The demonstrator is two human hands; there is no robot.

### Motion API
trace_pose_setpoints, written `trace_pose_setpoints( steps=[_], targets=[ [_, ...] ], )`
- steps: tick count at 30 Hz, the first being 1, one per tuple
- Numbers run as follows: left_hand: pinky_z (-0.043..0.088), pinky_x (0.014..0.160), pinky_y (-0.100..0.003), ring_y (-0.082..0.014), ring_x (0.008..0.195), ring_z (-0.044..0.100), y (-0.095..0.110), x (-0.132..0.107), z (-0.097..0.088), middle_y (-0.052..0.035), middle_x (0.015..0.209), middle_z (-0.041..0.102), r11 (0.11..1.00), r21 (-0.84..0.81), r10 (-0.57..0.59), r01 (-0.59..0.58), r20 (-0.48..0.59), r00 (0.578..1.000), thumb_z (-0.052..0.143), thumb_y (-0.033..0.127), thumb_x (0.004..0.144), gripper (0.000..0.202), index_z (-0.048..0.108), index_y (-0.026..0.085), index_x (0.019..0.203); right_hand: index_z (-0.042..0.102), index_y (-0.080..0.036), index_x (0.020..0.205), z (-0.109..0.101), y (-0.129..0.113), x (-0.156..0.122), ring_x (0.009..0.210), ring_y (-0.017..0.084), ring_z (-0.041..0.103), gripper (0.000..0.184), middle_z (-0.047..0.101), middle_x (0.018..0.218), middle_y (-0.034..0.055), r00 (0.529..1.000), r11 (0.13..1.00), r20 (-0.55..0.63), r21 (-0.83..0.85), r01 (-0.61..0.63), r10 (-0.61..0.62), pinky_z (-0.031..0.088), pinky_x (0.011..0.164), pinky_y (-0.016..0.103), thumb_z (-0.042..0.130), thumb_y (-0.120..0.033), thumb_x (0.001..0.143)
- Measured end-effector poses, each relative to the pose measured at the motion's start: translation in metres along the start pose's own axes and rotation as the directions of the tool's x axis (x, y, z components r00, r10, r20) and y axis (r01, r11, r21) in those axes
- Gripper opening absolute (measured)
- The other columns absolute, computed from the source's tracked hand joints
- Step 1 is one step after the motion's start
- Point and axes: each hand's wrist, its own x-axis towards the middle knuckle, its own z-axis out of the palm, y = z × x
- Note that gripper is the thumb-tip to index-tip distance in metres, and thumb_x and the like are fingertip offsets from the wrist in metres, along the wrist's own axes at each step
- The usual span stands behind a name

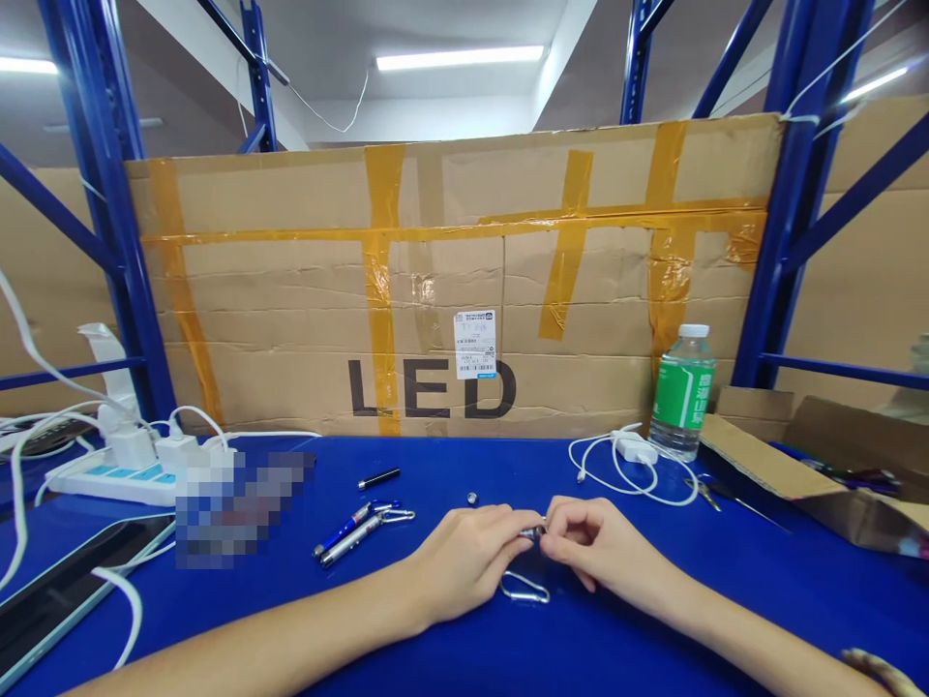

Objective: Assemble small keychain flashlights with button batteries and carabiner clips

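My left hand point(464, 560) and my right hand point(595, 544) meet at the middle of the blue table point(653, 629). Both pinch a small silver keychain pen light point(532, 532) between their fingertips. Its silver carabiner clip point(524, 588) hangs down onto the table below the hands. To the left of my left hand lie two more pen lights, one blue point(348, 528) and one silver point(359, 539), with a clip point(396, 515). A black pen-shaped part point(378, 478) and a tiny silver cap point(472, 499) lie farther back.
A taped cardboard wall point(450, 290) marked LED stands behind the table. A green-labelled water bottle point(682, 392) and a white charger with cable point(631, 463) sit right of centre, beside an open cardboard box point(820, 474). A power strip point(120, 472) and a tablet point(65, 590) are at left.
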Motion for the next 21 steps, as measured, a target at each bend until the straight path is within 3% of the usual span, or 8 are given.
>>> trace_pose_setpoints(
  steps=[8,21],
  targets=[
    [0.046,0.079,-0.024,-0.0136,0.087,0.059,-0.0014,-0.0005,0.0016,-0.0037,0.1,0.063,1.0,-0.017,-0.003,0.003,0.004,1.0,0.033,0.02,0.093,0.027,0.05,0.018,0.114,0.05,-0.013,0.057,-0.0002,-0.0006,0.0009,0.037,0.001,0.04,0.04,0.046,0.067,-0.0028,1.0,1.0,-0.001,-0.009,-0.004,0.004,0.025,0.038,0.019,0.068,-0.047,0.068],
    [0.046,0.077,-0.022,-0.0131,0.084,0.059,-0.0026,-0.0013,0.002,-0.0033,0.097,0.062,1.0,0.014,0.001,-0.001,0.003,1.0,0.03,0.021,0.094,0.027,0.049,0.019,0.113,0.05,-0.013,0.057,-0.0002,-0.0016,0.0008,0.037,0.001,0.039,0.039,0.045,0.066,-0.0032,1.0,0.999,-0.008,-0.048,-0.005,0.004,0.024,0.039,0.02,0.067,-0.046,0.07]
  ],
)
